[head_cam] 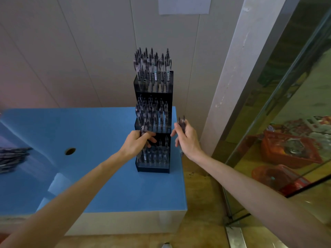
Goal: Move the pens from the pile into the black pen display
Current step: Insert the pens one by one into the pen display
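Note:
A tall black pen display (170, 97) with three tiers stands on the blue table (111, 185) near its right edge. The top and middle tiers are packed with upright clear-barrelled pens; the bottom tier holds several. My left hand (138, 143) grips a pen (143, 128) at the front of the bottom tier, fingers curled over the tier's opening. My right hand (187, 138) hovers just right of the display, holding a small bunch of pens (181, 122) upright. A pile of pens (12, 158) lies at the table's far left edge.
A round hole (70, 151) is in the tabletop left of the display. A panelled wall rises behind. To the right stands a pillar and a glass pane (286, 122) with orange baskets behind it. The table's right edge drops to a tiled floor.

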`<move>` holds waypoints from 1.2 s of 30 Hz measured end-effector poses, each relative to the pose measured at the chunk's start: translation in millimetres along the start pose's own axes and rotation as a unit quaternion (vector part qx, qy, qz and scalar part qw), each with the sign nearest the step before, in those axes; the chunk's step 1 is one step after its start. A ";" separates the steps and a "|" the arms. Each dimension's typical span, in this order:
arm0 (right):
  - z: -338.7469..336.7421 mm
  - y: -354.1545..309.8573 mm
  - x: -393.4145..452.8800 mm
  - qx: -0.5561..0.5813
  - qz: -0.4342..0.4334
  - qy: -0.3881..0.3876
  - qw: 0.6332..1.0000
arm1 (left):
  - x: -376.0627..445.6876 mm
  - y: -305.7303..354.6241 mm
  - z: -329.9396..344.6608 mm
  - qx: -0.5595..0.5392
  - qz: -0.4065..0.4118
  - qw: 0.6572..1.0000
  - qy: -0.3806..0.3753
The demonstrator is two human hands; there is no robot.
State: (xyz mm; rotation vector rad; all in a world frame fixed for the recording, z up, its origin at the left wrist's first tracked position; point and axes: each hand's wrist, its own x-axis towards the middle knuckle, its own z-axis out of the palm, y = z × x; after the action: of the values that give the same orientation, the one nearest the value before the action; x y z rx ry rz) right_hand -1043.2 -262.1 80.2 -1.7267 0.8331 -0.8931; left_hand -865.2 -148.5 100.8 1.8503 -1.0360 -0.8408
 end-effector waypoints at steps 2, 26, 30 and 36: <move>1.6 -3.4 1.4 0.004 -0.006 0.013 1.000 | -5.2 3.9 -6.7 -0.008 0.014 1.000 -0.002; -19.6 -28.2 21.9 -0.082 -0.121 0.025 0.989 | -6.0 32.4 -47.0 -0.027 0.093 0.988 0.120; -16.9 -23.6 14.5 -0.119 -0.137 0.015 0.983 | -0.8 29.6 -48.3 -0.081 0.050 0.987 0.129; -7.9 -17.3 11.3 -0.106 -0.117 -0.003 0.987 | 0.1 28.3 -46.1 -0.149 0.044 0.982 0.111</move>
State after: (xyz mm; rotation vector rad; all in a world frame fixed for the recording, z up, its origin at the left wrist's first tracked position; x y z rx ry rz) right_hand -1042.2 -270.4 100.7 -2.0438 0.7520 -0.9824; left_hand -835.8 -141.8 145.7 1.5910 -0.7977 -0.6781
